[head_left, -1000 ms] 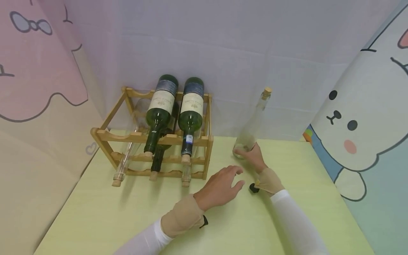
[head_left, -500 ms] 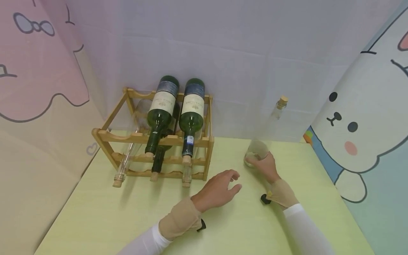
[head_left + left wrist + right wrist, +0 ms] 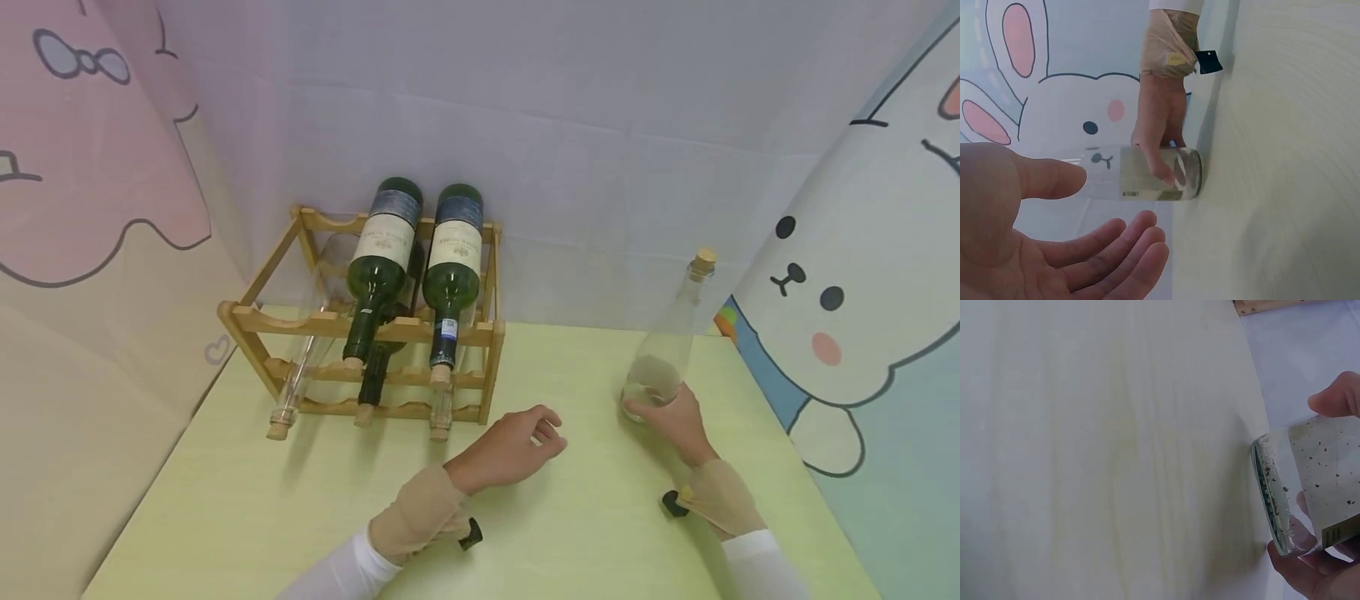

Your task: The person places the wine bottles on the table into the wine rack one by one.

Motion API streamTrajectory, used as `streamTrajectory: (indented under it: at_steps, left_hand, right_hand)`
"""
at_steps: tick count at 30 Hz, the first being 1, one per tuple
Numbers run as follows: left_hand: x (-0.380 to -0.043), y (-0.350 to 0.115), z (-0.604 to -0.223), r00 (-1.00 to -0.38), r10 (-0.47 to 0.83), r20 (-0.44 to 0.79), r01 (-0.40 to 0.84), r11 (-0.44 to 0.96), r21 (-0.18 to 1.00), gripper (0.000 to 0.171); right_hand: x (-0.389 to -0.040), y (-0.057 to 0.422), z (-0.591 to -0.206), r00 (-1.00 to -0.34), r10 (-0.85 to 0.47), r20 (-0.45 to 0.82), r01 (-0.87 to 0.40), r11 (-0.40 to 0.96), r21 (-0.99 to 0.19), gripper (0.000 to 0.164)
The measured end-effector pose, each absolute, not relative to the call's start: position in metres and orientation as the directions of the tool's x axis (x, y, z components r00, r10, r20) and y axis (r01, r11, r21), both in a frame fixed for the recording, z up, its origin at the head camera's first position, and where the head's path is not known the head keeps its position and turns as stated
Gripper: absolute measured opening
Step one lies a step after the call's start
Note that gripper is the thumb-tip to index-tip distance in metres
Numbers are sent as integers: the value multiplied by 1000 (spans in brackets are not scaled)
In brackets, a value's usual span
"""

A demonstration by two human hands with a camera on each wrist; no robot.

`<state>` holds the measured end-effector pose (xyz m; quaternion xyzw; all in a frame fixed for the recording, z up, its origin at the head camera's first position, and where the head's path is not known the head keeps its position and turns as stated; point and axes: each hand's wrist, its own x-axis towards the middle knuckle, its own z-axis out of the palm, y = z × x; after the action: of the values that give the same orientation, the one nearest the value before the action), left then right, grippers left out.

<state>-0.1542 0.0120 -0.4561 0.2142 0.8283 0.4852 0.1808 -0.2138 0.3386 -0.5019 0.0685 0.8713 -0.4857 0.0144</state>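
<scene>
My right hand [image 3: 675,421] grips a clear glass bottle [image 3: 663,358] low down near its base, at the right of the table. A cork [image 3: 702,262] plugs its neck, and it stands upright with a slight lean to the right. In the right wrist view, thumb and fingers hold the bottle's lower part [image 3: 1325,475], which bears a pale label. Whether the base touches the table I cannot tell. My left hand [image 3: 506,450] hovers over the middle of the table, holding nothing, its fingers loosely bent; the left wrist view has the fingers [image 3: 1113,256] relaxed and apart from the thumb.
A wooden wine rack [image 3: 491,367] stands at the back left. Green wine bottles [image 3: 452,250] and clear corked bottles [image 3: 296,379] lie in it, necks toward me. A pale curtain [image 3: 570,150] hangs behind the pale yellow table [image 3: 570,533].
The right hand has carried the clear bottle to the right and nearer to me, away from the rack. My left hand has shifted only slightly, its fingers a little more bent.
</scene>
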Motion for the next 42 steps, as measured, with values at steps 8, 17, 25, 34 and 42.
streamTrajectory:
  at_steps: [8,17,25,34,42]
  left_hand:
    - [-159,9,-465,-828,550,-108,153,407,900,43]
    - [-161,6,-469,-818,560,-133,132,409,903,43]
    - [-160,5,-468,-817,549,-178,97,435,895,42]
    - [-161,2,-469,-823,535,-191,70,429,901,38]
    - [-162,2,-471,-798,577,-177,36,337,941,28]
  right_hand:
    - [-196,368,-501,-992,114,-48,108,597,-795,78]
    - [-189,378,-505,-994,93,64,14,661,-751,74]
    - [-176,385,-507,-992,51,116,-45,714,-699,79]
    - [-162,395,-502,-985,68,158,-51,763,-644,77]
    - [-152,405,-500,-977,80,200,-67,771,-633,79]
